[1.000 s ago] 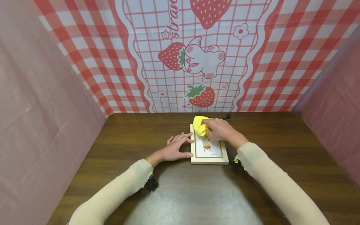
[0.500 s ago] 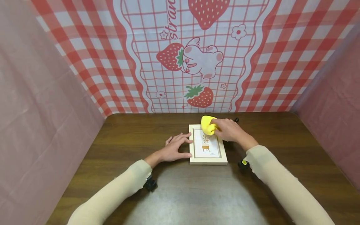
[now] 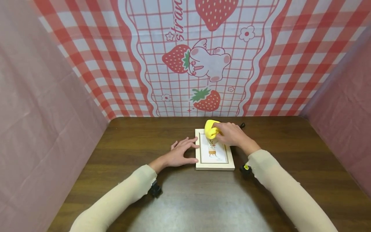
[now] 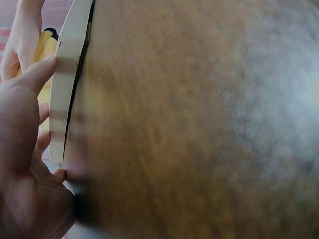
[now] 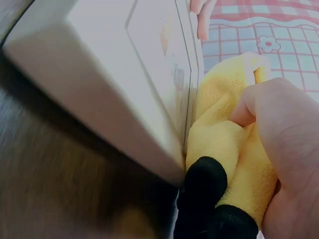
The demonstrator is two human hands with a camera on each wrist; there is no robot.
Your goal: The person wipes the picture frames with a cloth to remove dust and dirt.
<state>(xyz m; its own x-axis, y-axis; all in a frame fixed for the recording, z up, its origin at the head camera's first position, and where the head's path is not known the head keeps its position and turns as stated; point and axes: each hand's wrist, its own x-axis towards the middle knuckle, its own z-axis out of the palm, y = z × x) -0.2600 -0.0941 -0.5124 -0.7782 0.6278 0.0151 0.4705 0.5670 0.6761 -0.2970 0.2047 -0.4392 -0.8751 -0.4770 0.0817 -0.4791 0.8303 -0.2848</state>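
Note:
A pale wooden picture frame [image 3: 214, 166] lies flat near the table's far edge, its print showing a plant in an orange pot. My left hand [image 3: 180, 154] touches the frame's left side with spread, fairly straight fingers and thumb. In my right hand [image 3: 234, 135] I grip a bunched yellow cloth [image 3: 211, 129] over the upper part of the frame. The right wrist view shows the cloth [image 5: 214, 137] pinched by the thumb, soft and fuzzy with black ends, against the frame's face. That hand hides the frame's upper right corner in the head view.
The dark brown wooden table [image 3: 130, 138] extends around the frame. Behind it hangs a red-and-white checked curtain [image 3: 116, 64] with strawberries; pink cloth walls [image 3: 52, 106] stand at both sides. A black wrist device [image 3: 156, 189] sits on the left wrist.
My right hand with the yellow cloth moved right across the frame's top, then slightly back left. The left hand has stayed at the frame's left side.

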